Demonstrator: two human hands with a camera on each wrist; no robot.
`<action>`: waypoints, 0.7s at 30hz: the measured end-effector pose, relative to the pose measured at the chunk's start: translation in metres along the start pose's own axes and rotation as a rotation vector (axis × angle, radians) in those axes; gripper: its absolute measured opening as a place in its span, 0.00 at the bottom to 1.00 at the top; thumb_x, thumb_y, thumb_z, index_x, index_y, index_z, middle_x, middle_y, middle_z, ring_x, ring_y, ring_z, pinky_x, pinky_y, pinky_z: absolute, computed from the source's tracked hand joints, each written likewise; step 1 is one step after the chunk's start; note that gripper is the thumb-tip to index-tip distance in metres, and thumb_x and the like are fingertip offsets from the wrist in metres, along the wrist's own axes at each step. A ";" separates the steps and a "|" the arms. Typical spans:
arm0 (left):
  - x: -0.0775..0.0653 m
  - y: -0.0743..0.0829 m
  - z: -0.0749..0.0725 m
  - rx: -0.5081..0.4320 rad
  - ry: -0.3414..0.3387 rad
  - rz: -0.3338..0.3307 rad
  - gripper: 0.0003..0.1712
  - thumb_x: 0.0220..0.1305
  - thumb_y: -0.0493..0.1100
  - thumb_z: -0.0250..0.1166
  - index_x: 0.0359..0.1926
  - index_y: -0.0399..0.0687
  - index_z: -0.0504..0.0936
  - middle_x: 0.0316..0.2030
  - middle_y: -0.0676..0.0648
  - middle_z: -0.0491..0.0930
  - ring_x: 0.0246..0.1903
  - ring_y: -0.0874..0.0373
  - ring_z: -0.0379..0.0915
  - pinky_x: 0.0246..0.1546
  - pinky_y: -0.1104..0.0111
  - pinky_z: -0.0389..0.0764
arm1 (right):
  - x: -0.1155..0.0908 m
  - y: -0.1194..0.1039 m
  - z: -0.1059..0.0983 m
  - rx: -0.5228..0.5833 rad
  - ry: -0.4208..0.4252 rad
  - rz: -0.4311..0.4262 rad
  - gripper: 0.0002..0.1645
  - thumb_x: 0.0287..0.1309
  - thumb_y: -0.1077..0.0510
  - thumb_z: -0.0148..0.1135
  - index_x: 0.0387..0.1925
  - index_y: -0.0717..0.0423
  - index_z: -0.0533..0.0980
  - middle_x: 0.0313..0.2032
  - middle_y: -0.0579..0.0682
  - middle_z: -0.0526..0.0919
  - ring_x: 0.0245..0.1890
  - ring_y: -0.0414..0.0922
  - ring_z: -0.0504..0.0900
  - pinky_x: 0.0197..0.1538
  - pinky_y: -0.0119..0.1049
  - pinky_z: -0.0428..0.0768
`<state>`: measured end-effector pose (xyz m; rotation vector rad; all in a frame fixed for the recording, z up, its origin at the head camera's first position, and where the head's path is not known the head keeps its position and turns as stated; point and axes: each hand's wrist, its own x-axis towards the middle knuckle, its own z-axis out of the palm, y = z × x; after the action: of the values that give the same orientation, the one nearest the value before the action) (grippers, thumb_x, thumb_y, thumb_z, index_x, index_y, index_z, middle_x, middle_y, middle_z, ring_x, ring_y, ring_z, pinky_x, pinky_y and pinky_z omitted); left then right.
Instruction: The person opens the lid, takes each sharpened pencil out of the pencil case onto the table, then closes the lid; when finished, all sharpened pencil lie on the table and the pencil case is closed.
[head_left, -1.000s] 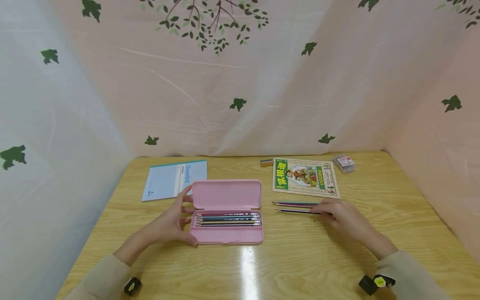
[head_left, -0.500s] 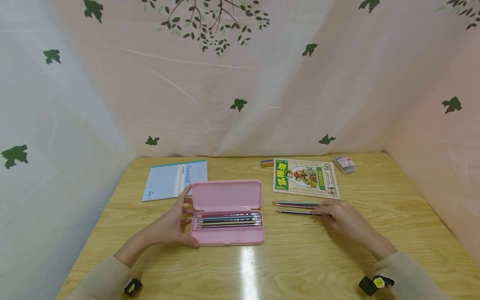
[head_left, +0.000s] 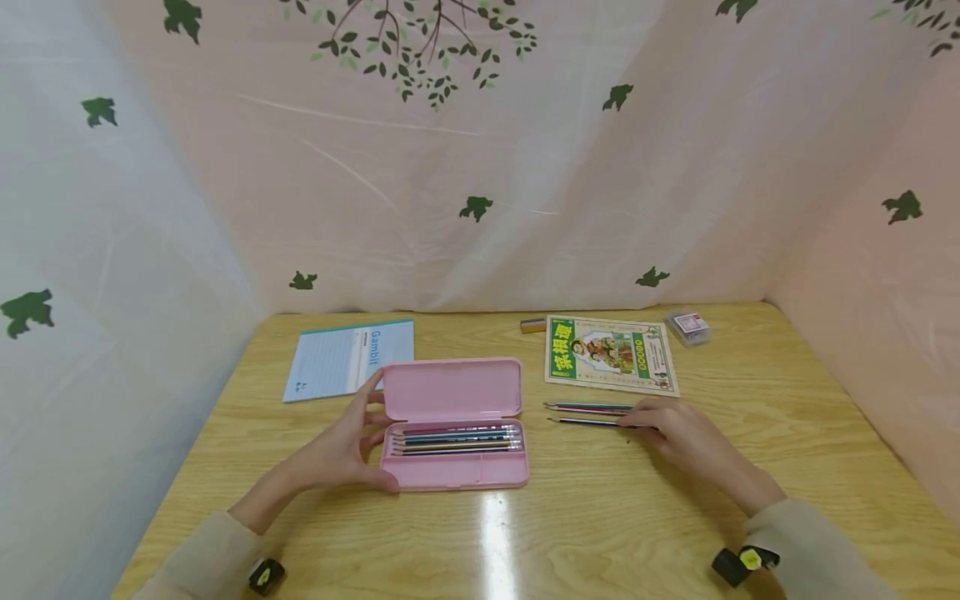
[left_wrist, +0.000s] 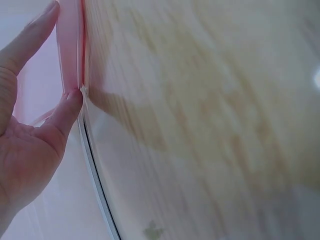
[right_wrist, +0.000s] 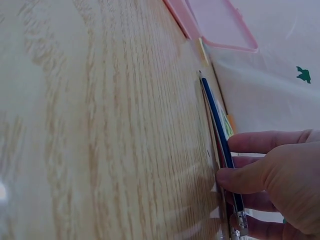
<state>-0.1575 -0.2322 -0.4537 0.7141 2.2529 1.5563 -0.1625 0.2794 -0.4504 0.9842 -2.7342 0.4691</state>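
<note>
An open pink pencil case [head_left: 453, 390] lies in the middle of the table in the head view, lid raised at the back. Several pencils [head_left: 454, 442] lie side by side in its rear compartment; the front one holds nothing. My left hand [head_left: 337, 446] holds the case's left end, thumb at the front corner and fingers along the side up to the lid. To the right, my right hand [head_left: 678, 429] pinches a dark blue pencil [right_wrist: 218, 117] between thumb and fingers, its sharp tip toward the case. Just behind it lie other pencils [head_left: 585, 407], their right ends hidden by the hand.
A blue Gambit notebook [head_left: 348, 360] lies behind the case at the left. At the back right are a booklet [head_left: 611, 355] with a green-and-yellow cover, a small orange-and-blue block [head_left: 533, 326] and a clear plastic box [head_left: 689, 328]. A patterned curtain [head_left: 480, 250] closes off the back.
My right hand has shifted very slightly left with the dark blue pencil. The left hand and the pencil case stay practically where they were.
</note>
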 end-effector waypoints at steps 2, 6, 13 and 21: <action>0.000 0.000 0.000 -0.001 0.006 -0.018 0.87 0.39 0.37 0.87 0.80 0.68 0.28 0.68 0.40 0.51 0.67 0.40 0.64 0.65 0.59 0.70 | 0.000 0.000 0.000 0.001 -0.003 0.005 0.21 0.51 0.74 0.73 0.43 0.49 0.89 0.41 0.46 0.86 0.42 0.47 0.85 0.43 0.48 0.85; 0.000 0.002 0.000 -0.003 0.016 -0.042 0.86 0.38 0.37 0.87 0.80 0.71 0.28 0.69 0.41 0.51 0.66 0.42 0.66 0.65 0.59 0.72 | 0.001 -0.001 0.001 0.001 0.002 0.008 0.21 0.50 0.73 0.74 0.43 0.49 0.88 0.42 0.47 0.86 0.42 0.48 0.85 0.44 0.49 0.85; 0.001 0.003 0.000 0.003 0.019 -0.048 0.87 0.38 0.39 0.88 0.80 0.70 0.28 0.68 0.41 0.52 0.65 0.43 0.66 0.63 0.60 0.73 | 0.003 -0.001 0.003 -0.007 0.000 0.009 0.21 0.50 0.74 0.74 0.43 0.51 0.88 0.42 0.48 0.86 0.42 0.48 0.85 0.44 0.49 0.85; 0.000 0.001 0.000 -0.028 0.014 -0.018 0.86 0.39 0.36 0.87 0.80 0.68 0.28 0.68 0.40 0.52 0.65 0.42 0.66 0.64 0.60 0.73 | 0.005 -0.002 0.004 -0.020 -0.006 0.011 0.21 0.51 0.73 0.73 0.44 0.51 0.88 0.42 0.48 0.86 0.43 0.48 0.85 0.44 0.49 0.85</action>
<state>-0.1571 -0.2315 -0.4526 0.6749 2.2366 1.5862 -0.1652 0.2739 -0.4524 0.9676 -2.7454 0.4399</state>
